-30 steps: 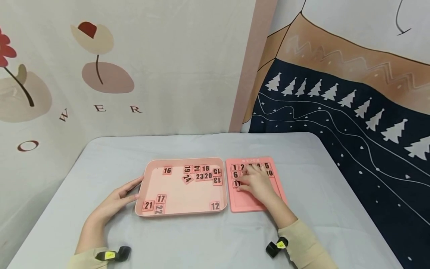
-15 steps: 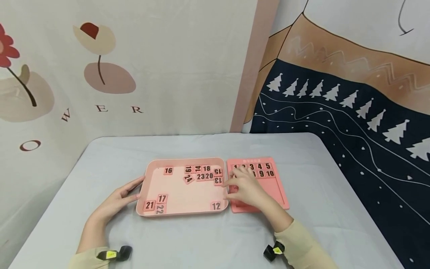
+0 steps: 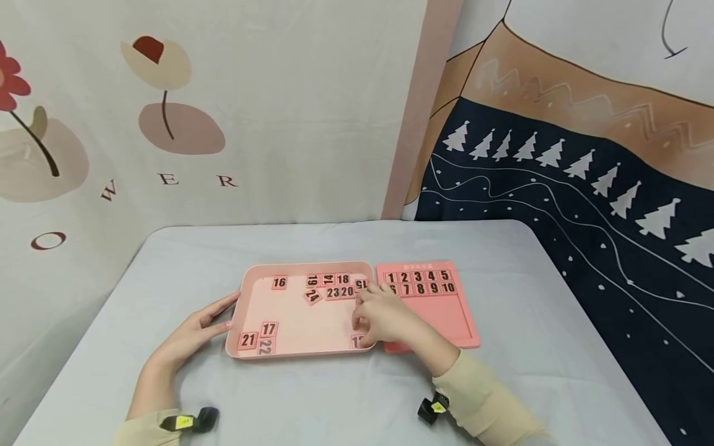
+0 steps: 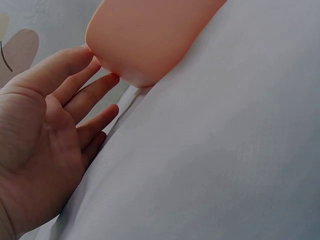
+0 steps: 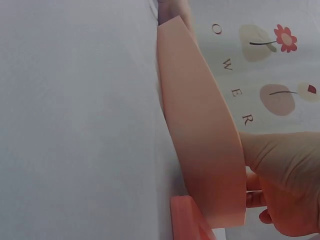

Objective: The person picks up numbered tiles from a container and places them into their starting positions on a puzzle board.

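Note:
My left hand rests at the left end of the pink tray, fingertips and thumb touching its wall. The left wrist view shows this left hand with its fingers spread. Over the tray's right end is my right hand, fingers bent down inside and thumb at a number tile marked 12, which it partly covers. In the right wrist view the tray's side wall hides the fingertips of the right hand. Tile 15 lies just beyond that hand.
A pink number board stands right of the tray, rows 1 to 10 in order; my right hand and forearm hide its lower left. Several tiles lie in the tray, such as 16, 17 and 21. White cloth covers the table.
My right hand has moved left from the number board to over the tray's right end, its fingers dipping toward tile 12. My left hand has stayed at the tray's left end.

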Demonstrator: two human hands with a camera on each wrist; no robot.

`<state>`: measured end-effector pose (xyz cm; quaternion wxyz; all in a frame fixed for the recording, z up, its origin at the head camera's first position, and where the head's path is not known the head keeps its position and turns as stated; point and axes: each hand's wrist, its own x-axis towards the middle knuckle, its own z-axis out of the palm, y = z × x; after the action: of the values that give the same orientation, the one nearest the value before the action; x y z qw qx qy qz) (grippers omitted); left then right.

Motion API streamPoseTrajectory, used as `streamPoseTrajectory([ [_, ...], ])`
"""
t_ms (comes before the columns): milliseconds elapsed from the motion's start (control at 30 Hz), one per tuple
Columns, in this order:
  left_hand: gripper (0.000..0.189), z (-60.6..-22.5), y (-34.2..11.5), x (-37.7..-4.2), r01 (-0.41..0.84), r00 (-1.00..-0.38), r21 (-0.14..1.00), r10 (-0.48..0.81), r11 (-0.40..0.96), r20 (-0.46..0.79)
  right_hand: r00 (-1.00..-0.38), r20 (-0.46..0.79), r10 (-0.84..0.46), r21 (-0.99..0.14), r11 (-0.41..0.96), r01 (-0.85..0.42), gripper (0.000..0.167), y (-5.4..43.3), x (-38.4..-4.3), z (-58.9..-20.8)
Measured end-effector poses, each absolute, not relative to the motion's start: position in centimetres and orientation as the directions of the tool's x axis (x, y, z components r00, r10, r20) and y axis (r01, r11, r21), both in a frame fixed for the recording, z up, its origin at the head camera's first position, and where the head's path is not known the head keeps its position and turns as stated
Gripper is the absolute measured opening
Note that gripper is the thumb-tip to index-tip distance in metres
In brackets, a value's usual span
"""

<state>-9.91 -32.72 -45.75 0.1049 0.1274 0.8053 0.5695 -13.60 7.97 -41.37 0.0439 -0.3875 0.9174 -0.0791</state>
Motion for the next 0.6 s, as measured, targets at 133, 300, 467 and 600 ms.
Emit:
streamPoseTrajectory([
  [133, 0.058, -45.88, -32.73, -9.99, 0.090, -0.946, 0.944, 0.324, 0.317, -0.019, -0.698, -0.018, -0.715, -0.143, 0.693, -0.706, 0.027, 7.77, -13.58, -41.57],
  [300, 0.059, -45.80, -32.73, -9.89, 0.090, -0.947, 0.940, 0.321, 0.331, -0.023, -0.708, -0.001, -0.706, -0.144, 0.701, -0.699, 0.029, 7.64, -13.59, -41.84],
  [467, 0.059, -45.73, -32.69, -9.88, 0.073, -0.949, 0.938, 0.313, 0.339, -0.040, -0.718, 0.016, -0.696, -0.156, 0.707, -0.690, 0.028, 7.58, -13.45, -42.10],
  [600, 0.059, -45.67, -32.61, -9.91, 0.073, -0.948, 0.939, 0.315, 0.336, -0.039, -0.726, 0.031, -0.687, -0.175, 0.711, -0.681, 0.027, 7.54, -13.40, -42.36],
])
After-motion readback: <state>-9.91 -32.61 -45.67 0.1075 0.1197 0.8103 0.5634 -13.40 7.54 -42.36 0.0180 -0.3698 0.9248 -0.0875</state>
